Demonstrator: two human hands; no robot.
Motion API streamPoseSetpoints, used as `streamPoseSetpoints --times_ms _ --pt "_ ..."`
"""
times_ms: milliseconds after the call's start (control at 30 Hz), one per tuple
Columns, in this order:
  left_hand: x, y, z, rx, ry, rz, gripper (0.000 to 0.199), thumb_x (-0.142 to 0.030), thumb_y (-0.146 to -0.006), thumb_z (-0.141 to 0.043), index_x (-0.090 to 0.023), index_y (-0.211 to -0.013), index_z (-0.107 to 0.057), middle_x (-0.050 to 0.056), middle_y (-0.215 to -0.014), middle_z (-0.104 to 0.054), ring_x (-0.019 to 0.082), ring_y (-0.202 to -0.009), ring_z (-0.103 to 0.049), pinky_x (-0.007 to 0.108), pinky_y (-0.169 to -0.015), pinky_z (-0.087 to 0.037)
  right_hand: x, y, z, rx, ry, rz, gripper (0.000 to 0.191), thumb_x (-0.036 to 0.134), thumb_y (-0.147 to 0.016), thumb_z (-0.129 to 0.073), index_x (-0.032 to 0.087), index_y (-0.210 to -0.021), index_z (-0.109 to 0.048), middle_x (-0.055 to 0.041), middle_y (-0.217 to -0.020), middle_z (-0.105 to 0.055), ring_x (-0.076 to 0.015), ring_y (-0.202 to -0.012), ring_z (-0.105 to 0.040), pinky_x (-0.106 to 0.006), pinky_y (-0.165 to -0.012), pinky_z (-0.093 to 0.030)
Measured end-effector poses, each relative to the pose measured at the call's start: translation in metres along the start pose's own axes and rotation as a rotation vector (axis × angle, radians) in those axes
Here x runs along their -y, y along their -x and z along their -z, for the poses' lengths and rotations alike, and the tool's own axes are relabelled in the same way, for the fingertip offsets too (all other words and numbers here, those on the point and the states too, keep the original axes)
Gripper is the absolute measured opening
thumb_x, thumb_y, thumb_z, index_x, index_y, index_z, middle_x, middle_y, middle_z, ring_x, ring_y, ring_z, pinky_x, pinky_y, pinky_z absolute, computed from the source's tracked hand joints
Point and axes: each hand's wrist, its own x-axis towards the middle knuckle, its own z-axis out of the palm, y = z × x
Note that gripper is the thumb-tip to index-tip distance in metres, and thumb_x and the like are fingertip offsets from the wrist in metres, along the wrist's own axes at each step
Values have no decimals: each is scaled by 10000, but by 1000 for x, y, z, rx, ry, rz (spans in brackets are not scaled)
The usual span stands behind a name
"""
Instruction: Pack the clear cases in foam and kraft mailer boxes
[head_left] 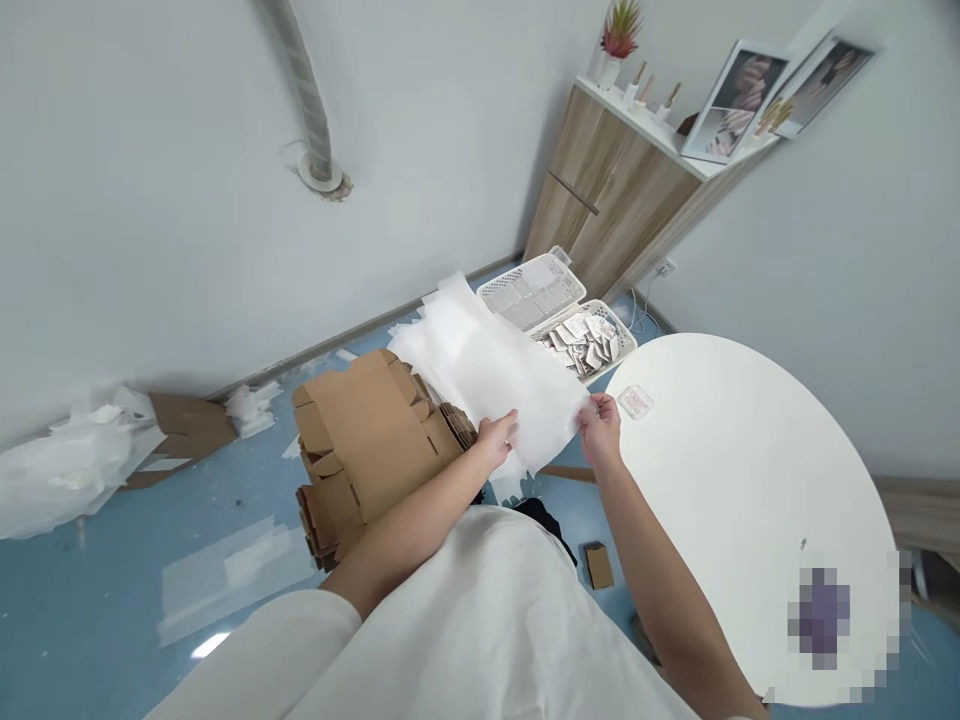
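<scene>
A thin white foam sheet (536,390) slants down from a pile of similar white sheets (457,340) toward my body. My right hand (601,432) pinches its right corner, close to the round table's edge. At the near left edge of the sheet is my left hand (498,438), closed on it with the thumb showing on top; some of its fingers are hidden. Flat brown cardboard boxes (375,420) lie stacked just left of my left hand. On the table by my right hand sits a small clear plastic case (636,401).
Behind the sheet stands a white basket (626,345) of small packets, beside another white basket or lid (532,290). The round white table (735,480) fills the right. A wooden cabinet (611,180) stands in the corner. Wrapping scraps (232,565) and a small brown box (598,565) are on the floor.
</scene>
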Motion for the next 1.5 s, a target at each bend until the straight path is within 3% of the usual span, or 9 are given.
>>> streamPoseSetpoints --times_ms 133,300,433,667,867,1033,1167,1333,1500 --pt "10 5 -4 62 -17 -127 502 -212 -584 -734 -195 -1015 -476 73 -992 -611 159 -818 -608 298 -708 -475 10 2 30 140 101 -141 208 287 -621 -531 221 -816 -499 45 -686 -521 -86 -541 -481 -211 -486 -373" --pt "20 15 2 282 -180 -256 537 -156 -586 -708 -181 -1077 -490 45 -881 -633 139 -772 -603 289 -738 -470 25 -14 51 443 401 -260 275 332 -579 -637 190 -788 -528 19 -713 -560 -107 -586 -510 -233 -527 -388" --pt "31 21 2 284 -253 -294 603 -161 -597 -706 -191 -1145 -456 50 -909 -631 143 -816 -602 261 -734 -467 25 -15 63 524 532 -201 255 278 -598 -600 210 -808 -473 43 -666 -522 -102 -553 -480 -225 -502 -366" --pt "49 30 -21 73 -127 -89 686 -236 -662 -677 -235 -1244 -313 78 -1041 -594 151 -829 -623 245 -647 -481 20 19 133 308 753 140 97 258 -742 -393 220 -805 -457 32 -658 -482 -104 -518 -406 -234 -494 -339" --pt "85 44 -81 180 -401 -250 527 -153 -657 -664 -175 -1132 -438 71 -867 -638 132 -705 -618 242 -627 -484 9 70 229 40 813 382 251 257 -811 -325 211 -915 -548 -49 -865 -565 -160 -718 -519 -303 -664 -412" --pt "121 45 -154 324 -590 -349 504 -183 -638 -680 -153 -1096 -472 63 -830 -633 130 -675 -608 250 -640 -479 -17 114 301 -99 834 276 292 318 -805 -396 210 -995 -590 -51 -839 -605 -164 -681 -542 -324 -675 -440" --pt "154 54 -193 463 -702 -200 549 -281 -649 -685 -181 -1137 -453 97 -947 -612 144 -748 -614 253 -649 -468 -45 141 338 -326 650 106 333 358 -783 -432 193 -1023 -594 -58 -865 -634 -181 -755 -562 -347 -732 -455" --pt "195 69 -191 702 -1063 -11 460 -285 -610 -706 -181 -1027 -541 93 -935 -613 161 -759 -603 267 -654 -451 -78 157 359 -510 438 -26 364 385 -757 -450 186 -1023 -599 -78 -1007 -628 -193 -858 -573 -372 -815 -444" --pt "208 66 -189 496 -1273 -298 478 -211 -579 -706 -155 -1026 -545 67 -865 -574 170 -776 -575 295 -731 -431 -99 158 368 -349 582 -86 387 338 -777 -412 198 -1107 -557 -44 -883 -624 -181 -778 -564 -353 -770 -448"
